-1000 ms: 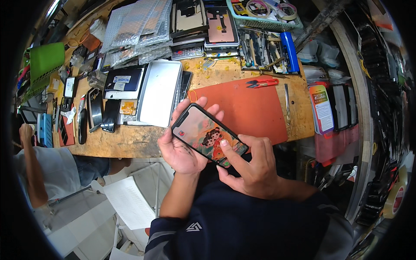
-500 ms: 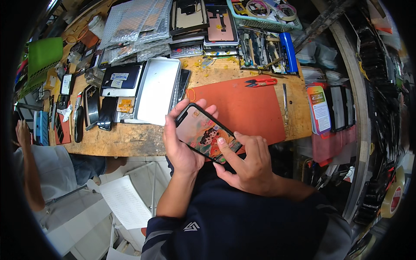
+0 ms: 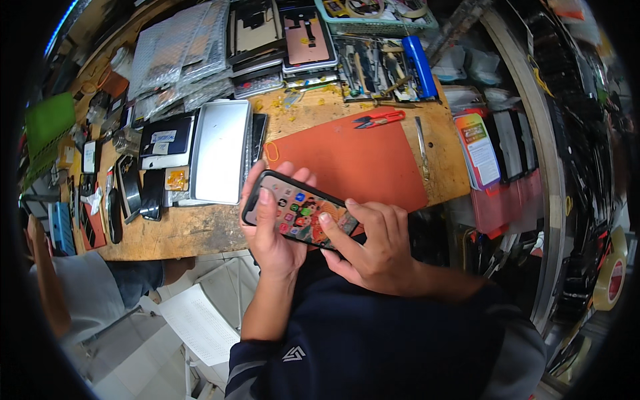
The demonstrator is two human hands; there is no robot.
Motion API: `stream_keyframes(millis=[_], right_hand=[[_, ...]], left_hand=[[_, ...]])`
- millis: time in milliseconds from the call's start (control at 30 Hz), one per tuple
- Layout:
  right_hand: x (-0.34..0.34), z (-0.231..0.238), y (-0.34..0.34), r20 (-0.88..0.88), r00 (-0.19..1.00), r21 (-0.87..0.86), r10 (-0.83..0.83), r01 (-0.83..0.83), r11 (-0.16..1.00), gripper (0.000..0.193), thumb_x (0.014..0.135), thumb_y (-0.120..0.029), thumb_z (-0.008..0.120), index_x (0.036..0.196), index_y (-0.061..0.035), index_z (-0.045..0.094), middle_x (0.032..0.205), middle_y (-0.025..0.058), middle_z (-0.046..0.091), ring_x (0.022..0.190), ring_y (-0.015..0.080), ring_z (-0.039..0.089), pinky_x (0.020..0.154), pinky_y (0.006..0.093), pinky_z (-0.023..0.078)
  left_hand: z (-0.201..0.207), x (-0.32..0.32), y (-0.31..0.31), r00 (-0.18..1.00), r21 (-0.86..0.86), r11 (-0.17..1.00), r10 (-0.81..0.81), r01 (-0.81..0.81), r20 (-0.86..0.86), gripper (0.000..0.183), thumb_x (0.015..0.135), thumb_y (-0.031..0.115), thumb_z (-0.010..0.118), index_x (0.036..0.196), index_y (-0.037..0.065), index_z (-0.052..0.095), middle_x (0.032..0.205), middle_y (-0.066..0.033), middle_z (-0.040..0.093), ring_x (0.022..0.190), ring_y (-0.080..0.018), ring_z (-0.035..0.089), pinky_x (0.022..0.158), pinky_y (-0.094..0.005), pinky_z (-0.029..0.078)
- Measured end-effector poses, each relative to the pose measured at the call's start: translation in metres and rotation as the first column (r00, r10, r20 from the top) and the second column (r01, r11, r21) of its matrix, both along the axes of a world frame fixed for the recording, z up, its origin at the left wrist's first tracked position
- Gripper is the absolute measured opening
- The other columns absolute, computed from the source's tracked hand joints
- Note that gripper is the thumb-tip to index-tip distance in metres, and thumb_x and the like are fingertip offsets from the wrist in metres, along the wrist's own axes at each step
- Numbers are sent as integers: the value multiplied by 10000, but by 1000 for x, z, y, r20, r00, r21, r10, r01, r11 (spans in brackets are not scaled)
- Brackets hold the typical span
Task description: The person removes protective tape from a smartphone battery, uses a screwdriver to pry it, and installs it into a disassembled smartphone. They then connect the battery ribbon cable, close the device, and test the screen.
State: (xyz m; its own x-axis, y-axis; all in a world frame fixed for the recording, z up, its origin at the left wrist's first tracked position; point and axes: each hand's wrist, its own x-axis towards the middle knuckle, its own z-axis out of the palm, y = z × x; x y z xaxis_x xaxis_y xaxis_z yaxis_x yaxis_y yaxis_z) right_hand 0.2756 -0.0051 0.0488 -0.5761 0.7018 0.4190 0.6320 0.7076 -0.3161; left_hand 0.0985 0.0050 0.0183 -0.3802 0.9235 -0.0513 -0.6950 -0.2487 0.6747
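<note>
A smartphone (image 3: 301,212) in a black case lies tilted between my hands, its lit screen showing rows of app icons over a colourful cartoon picture. My left hand (image 3: 272,240) holds its upper end, with the thumb on the glass and the fingers behind. Around the lower end, my right hand (image 3: 377,247) grips the edge with its fingers while the thumb rests over the screen. Just beyond the phone, a reddish-orange mat (image 3: 333,153) covers part of the wooden bench. Red-handled snips (image 3: 380,120) lie near the mat's far edge.
A white tray (image 3: 220,150) stands left of the mat. Bubble-wrapped panels (image 3: 179,50), a toolbox (image 3: 377,70) and a teal basket (image 3: 377,25) line the back. A metal tool (image 3: 422,148) lies right of the mat. Another person (image 3: 83,287) sits at the left, beside a white chair (image 3: 199,325).
The phone's screen has gone from a picture alone to app icons over it. My left thumb has come onto the glass. The phone lies more level, and the view has shifted.
</note>
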Motion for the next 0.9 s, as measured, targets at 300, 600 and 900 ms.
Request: stream_keyframes(millis=[300, 600, 900], right_hand=[[22, -7, 44, -568, 805, -461, -173, -136, 877, 287, 897, 11, 790, 1171, 3, 706, 924, 132, 676, 785, 267, 669, 690, 385, 529], [37, -31, 68, -471, 880, -244, -58, -67, 967, 198, 788, 1, 858, 933, -13, 724, 823, 104, 653, 731, 290, 626, 658, 405, 503], [37, -36, 72, -469, 883, -213, -18, -93, 973, 305, 776, -18, 902, 1021, -1, 721, 860, 105, 692, 767, 271, 669, 660, 377, 523]], left_hand=[[-38, -9, 2, 976, 116, 993, 20, 6, -219, 421, 1114, 144, 578, 1511, 53, 469, 1407, -194, 638, 1210, -271, 681, 1119, -444, 531], [-18, 3, 10, 354, -76, 997, -63, -22, -933, 149, 989, 131, 764, 1087, 22, 738, 1056, -95, 586, 970, -195, 604, 862, -318, 512], [-31, 17, 12, 300, 19, 988, 65, -153, -952, 128, 994, 97, 742, 996, -16, 681, 1006, -98, 535, 928, -220, 550, 810, -347, 497]])
